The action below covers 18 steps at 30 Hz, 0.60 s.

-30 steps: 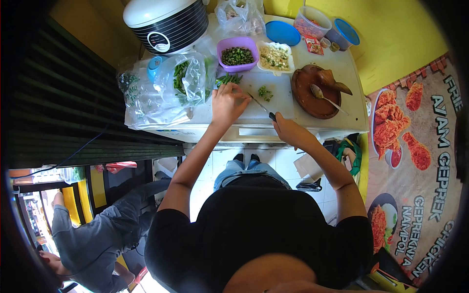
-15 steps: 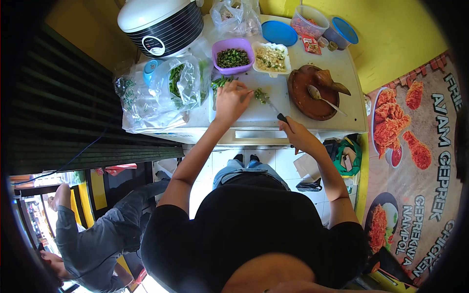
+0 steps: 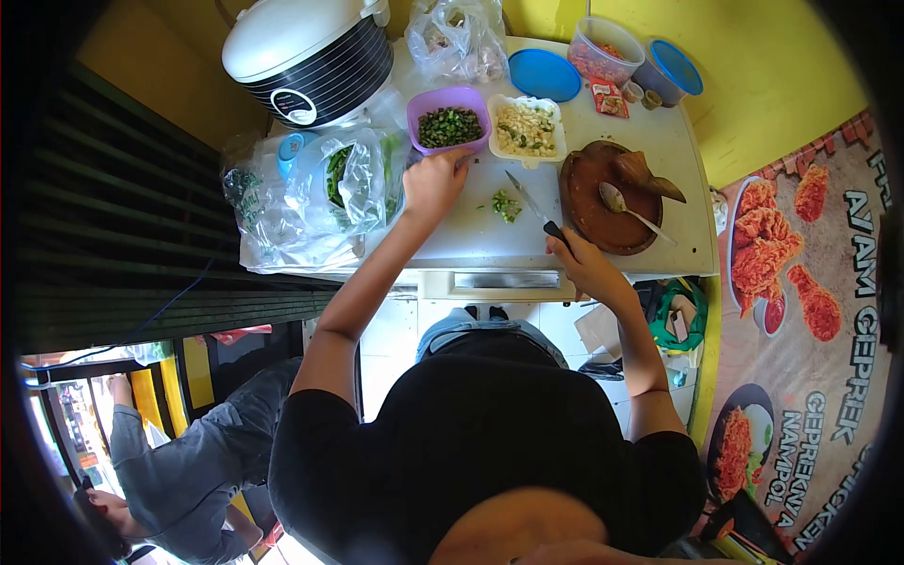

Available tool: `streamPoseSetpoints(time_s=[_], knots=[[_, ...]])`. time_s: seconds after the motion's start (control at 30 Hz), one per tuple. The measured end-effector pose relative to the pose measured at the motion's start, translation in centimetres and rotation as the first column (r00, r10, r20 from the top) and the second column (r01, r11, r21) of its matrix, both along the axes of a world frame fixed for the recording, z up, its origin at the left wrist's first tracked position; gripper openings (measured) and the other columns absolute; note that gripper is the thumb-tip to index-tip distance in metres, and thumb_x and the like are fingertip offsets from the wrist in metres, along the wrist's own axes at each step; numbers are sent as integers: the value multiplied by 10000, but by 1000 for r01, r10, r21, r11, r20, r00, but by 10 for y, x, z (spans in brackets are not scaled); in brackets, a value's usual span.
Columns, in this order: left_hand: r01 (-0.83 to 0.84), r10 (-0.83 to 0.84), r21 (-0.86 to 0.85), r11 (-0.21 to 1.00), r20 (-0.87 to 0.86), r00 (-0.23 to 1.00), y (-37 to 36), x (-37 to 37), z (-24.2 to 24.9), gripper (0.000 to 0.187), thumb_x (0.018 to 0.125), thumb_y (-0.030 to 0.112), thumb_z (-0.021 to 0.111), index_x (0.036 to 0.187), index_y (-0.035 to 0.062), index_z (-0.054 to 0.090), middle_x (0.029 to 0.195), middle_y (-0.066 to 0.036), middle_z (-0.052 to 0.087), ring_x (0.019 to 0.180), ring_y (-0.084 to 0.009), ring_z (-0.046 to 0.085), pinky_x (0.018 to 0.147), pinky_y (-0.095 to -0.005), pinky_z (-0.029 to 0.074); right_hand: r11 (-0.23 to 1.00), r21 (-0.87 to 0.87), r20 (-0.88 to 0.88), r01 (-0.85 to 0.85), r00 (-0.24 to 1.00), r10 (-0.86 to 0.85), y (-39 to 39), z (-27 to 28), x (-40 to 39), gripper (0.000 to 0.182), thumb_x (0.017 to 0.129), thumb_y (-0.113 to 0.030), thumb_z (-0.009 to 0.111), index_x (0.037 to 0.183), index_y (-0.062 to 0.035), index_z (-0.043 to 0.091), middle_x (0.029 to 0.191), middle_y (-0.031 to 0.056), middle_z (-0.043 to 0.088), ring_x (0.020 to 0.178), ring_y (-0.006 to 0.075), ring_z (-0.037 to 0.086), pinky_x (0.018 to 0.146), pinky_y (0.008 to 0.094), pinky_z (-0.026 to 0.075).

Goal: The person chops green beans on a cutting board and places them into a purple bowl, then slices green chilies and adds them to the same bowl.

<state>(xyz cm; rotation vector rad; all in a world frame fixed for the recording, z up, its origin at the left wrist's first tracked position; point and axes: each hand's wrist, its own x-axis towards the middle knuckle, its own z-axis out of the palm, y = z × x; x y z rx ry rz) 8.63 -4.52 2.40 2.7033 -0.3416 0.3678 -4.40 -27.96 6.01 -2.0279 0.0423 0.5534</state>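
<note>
Seen from above, a person in a black shirt stands at a white worktop [image 3: 659, 151] against a yellow wall. The left hand [image 3: 435, 181] reaches forward to about 11 o'clock of the cutting area, its fingers curled and pressed together at the near edge of a purple bowl [image 3: 449, 118] full of chopped green beans; what it pinches, if anything, cannot be told. The right hand [image 3: 582, 264] sits at about 5 o'clock of the board, its grip closed around the dark handle of a knife [image 3: 532, 207]. The blade is raised and slants up toward 11 o'clock, its tip near a small pile of chopped green pieces [image 3: 506, 204] lying on the white cutting board [image 3: 471, 226], between the two hands.

At 12 o'clock of the pile stands a white tray [image 3: 527, 127] of pale chopped bits. At 3 o'clock is a round brown stone mortar [image 3: 603, 193] holding a pestle and a metal spoon. At 9 o'clock lies a clear plastic bag [image 3: 348, 174] of whole green beans. A white and black rice cooker [image 3: 306, 56] stands at the far left corner. A blue lid [image 3: 544, 75] and a clear tub [image 3: 603, 49] sit at the far edge. Another person in grey crouches on the floor at lower left.
</note>
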Motion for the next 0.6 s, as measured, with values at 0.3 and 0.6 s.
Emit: streamPoseSetpoints(time_s=[0.3,0.6], knots=[[-28,39,56,998,-209,977,-15,16,6,253,804,415,636,920,215,740,742,-58,693,675,-277,669,625,-395,535,999,9,10,-43,999,43,-3,1,16,377,983,-376,406,971,-16,514,658,90,500,480,202,561,374,305,480],[-66,65,-1,998,-216,974,-13,19,8,252,792,403,652,872,181,742,713,-39,688,662,-249,668,619,-363,528,997,14,18,-82,996,82,-2,-8,31,401,982,-389,398,976,-2,502,722,134,570,477,215,574,382,314,482]])
